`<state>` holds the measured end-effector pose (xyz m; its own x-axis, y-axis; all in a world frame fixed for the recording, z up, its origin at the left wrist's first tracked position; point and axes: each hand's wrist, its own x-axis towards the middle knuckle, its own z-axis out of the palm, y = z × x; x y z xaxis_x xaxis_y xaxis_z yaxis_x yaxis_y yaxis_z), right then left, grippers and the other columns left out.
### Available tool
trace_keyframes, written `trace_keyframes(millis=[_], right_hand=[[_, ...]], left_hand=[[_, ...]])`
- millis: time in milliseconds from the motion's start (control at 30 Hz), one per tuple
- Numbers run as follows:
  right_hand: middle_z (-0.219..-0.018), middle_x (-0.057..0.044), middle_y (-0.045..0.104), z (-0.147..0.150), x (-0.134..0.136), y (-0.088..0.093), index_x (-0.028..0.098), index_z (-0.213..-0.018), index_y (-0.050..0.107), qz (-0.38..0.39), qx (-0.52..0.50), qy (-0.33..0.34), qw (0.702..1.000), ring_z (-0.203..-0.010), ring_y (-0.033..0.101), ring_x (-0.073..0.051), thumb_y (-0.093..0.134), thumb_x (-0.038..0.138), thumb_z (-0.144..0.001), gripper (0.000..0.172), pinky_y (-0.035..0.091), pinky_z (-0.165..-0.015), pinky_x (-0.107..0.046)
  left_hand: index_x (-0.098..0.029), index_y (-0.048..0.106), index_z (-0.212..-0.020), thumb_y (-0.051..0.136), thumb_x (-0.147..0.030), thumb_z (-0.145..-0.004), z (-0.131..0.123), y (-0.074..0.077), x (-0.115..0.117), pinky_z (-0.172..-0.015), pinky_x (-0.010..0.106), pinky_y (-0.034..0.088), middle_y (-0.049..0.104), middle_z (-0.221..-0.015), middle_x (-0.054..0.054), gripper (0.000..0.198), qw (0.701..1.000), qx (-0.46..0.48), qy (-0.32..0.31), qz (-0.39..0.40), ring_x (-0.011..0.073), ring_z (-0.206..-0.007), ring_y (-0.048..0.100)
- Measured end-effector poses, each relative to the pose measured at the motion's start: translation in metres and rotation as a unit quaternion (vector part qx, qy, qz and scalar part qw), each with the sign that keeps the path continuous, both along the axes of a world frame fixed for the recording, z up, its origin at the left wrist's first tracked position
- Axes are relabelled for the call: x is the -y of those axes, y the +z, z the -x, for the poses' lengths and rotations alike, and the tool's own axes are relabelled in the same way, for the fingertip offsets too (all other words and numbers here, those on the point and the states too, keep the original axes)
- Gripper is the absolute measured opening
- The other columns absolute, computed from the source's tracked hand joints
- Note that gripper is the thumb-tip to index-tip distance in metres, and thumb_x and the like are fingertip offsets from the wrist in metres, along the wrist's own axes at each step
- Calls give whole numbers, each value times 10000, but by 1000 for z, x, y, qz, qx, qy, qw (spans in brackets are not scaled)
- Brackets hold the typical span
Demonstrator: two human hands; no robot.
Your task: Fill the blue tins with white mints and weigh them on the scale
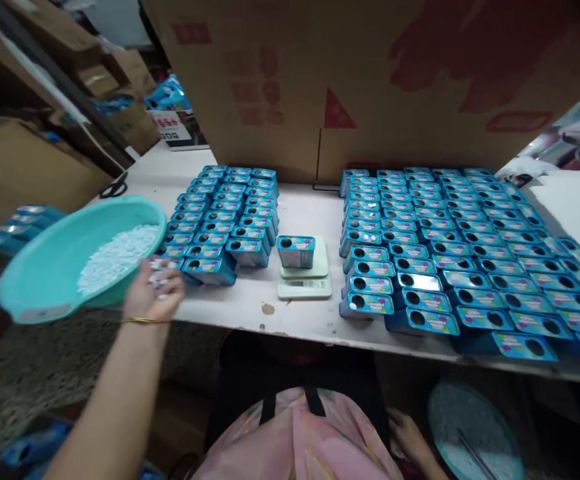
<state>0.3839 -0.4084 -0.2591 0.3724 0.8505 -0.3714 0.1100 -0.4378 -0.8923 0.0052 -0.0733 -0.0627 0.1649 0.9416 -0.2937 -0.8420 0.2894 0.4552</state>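
Note:
My left hand (154, 293) hovers at the rim of a teal bowl (45, 273) and is cupped around a handful of small white pieces (159, 279). More white pieces (117, 253) fill the bowl. A blue tin (296, 251) stands on a small white scale (304, 277) in the middle of the table. My right hand (407, 437) rests low below the table edge near my lap; its fingers are dim and partly hidden.
Rows of blue tins with round holes sit left (225, 220) and right (450, 253) of the scale. A big cardboard box (370, 87) stands behind them. Black scissors (114, 189) lie at the far left. A teal round lid (473, 433) sits below the table.

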Motion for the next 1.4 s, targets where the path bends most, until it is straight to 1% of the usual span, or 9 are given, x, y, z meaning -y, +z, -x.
trace_keyframes(millis=[100,200,300,400,567,733,1033,1233,1400], right_hand=[[-812,-102,654,2,-23,18,346,-736,678,-26,82,10,996,-790,601,-295,545,312,-657,159,426,-740,-411],[-968,-71,614,39,-65,50,288,-924,640,-95,61,71,991,-918,560,-241,532,343,-719,238,412,-841,-365],[-1020,-65,575,96,-112,80,220,-1070,552,-183,-55,88,978,-910,549,-197,503,370,-756,352,471,-775,-359],[-1057,-71,550,144,-147,95,199,-1151,485,-200,-164,78,963,-875,558,-167,478,380,-775,417,500,-710,-325],[-1015,-57,587,167,-165,100,198,-1062,571,-238,-90,82,964,-957,533,-170,472,321,-795,311,414,-862,-332],[-954,-50,608,160,-163,99,204,-1019,592,-225,-28,74,971,-885,555,-166,476,284,-790,269,432,-813,-326],[-841,-22,581,147,-188,115,219,-1027,569,-185,102,138,968,-750,543,-134,488,232,-776,265,437,-698,-260],[-872,-27,564,138,-208,138,230,-1076,542,-186,212,217,935,-778,532,-137,468,243,-797,290,432,-712,-262],[-1057,-80,504,144,-212,148,206,-1128,487,-213,367,306,852,-943,465,-203,538,303,-756,388,412,-801,-344]], left_hand=[[-152,456,-774,333,-258,-865,-50,-35,55,-305,68,181,456,-654,-29,186,997,15,-60,39,-6,-415,367],[-146,447,-766,354,-182,-853,-89,-62,93,-287,73,184,432,-656,-23,133,989,24,-124,73,-3,-417,373],[-137,451,-777,419,-185,-827,-109,-71,113,-276,77,186,434,-680,-18,76,981,32,-172,87,-6,-415,368],[-140,462,-798,461,-203,-806,-113,-73,123,-268,77,187,446,-700,-17,63,977,32,-189,87,-9,-410,362],[-146,478,-784,486,-220,-788,-111,-88,123,-261,72,195,470,-696,-14,74,978,13,-184,98,-8,-407,379],[-126,497,-760,529,-214,-750,-118,-100,121,-257,79,210,473,-621,-21,94,976,-25,-174,132,1,-391,397],[-143,493,-718,574,-255,-710,-132,-94,108,-261,87,176,495,-562,-26,139,973,-54,-156,161,13,-368,401],[-127,492,-696,481,-266,-756,-134,-87,85,-263,114,205,482,-512,-18,151,959,13,-176,223,32,-345,402],[-144,509,-727,485,-278,-746,-129,-86,78,-340,178,357,549,-569,-7,137,947,70,-182,254,69,-380,473]])
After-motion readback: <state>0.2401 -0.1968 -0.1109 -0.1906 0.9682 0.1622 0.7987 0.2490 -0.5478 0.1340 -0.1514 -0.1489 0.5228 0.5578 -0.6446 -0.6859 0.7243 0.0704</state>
